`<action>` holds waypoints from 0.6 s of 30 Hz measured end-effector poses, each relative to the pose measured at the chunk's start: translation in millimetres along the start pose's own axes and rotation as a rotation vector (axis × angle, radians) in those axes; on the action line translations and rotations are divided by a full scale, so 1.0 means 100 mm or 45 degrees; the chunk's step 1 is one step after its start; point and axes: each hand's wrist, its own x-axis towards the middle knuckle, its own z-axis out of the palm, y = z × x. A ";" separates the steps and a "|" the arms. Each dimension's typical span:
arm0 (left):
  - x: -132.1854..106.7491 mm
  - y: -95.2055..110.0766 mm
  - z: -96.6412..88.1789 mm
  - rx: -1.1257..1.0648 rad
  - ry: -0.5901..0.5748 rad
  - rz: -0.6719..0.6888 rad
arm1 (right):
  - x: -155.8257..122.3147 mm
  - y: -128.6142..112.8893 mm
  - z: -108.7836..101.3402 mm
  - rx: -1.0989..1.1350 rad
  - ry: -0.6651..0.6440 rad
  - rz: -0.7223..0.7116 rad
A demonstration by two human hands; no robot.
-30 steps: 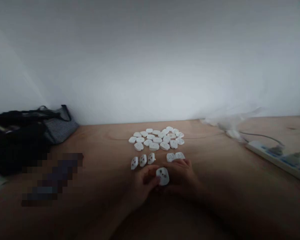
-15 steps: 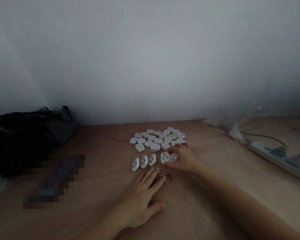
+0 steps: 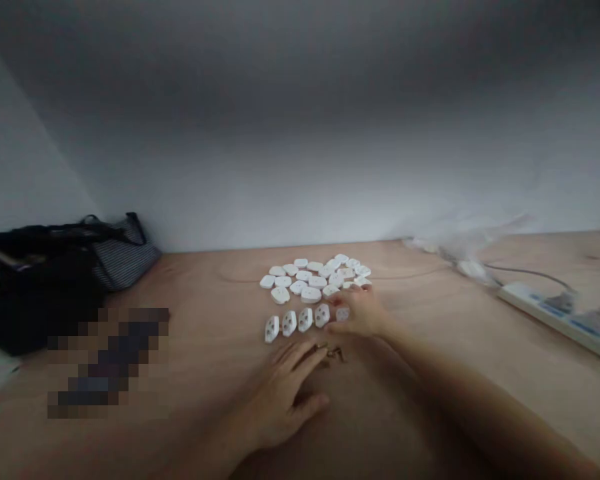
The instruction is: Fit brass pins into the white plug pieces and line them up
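Observation:
My left hand (image 3: 285,393) lies low over the table with its fingers stretched out and its thumb apart. Its fingertips reach the small brass-coloured metal parts (image 3: 336,353). Curved around a white plastic socket piece (image 3: 343,314) is my right hand (image 3: 361,315), thumb on the near side and fingers on the far side. Just left of it, a white socket piece with holes (image 3: 322,316) stands on edge, apart from the fingers. Three similar pieces (image 3: 289,323) continue that row leftward. Behind the row lies a cluster of several white plastic pieces (image 3: 311,295), partly hidden by my right hand.
A dark bag with a striped side (image 3: 125,257) sits at the back left, with a pixelated dark object (image 3: 113,360) in front of it. On the right are a power strip (image 3: 555,313) with plugs and a cable, and a clear plastic bag (image 3: 470,257) by the wall.
The fourth socket piece has shifted slightly left and turned to line up with the row, and my right fingers have come off it. My left hand has drifted slightly left, showing more of the brass parts.

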 end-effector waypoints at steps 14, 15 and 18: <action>0.37 -0.10 0.19 -0.124 0.451 -0.042 | -0.28 0.22 0.04 0.042 -0.030 -0.051; 0.36 -0.10 0.20 -0.117 0.464 -0.037 | -0.30 0.20 0.03 0.057 -0.012 -0.047; 0.32 -0.07 0.19 -0.113 0.522 -0.031 | -0.41 0.12 -0.01 0.143 0.089 -0.062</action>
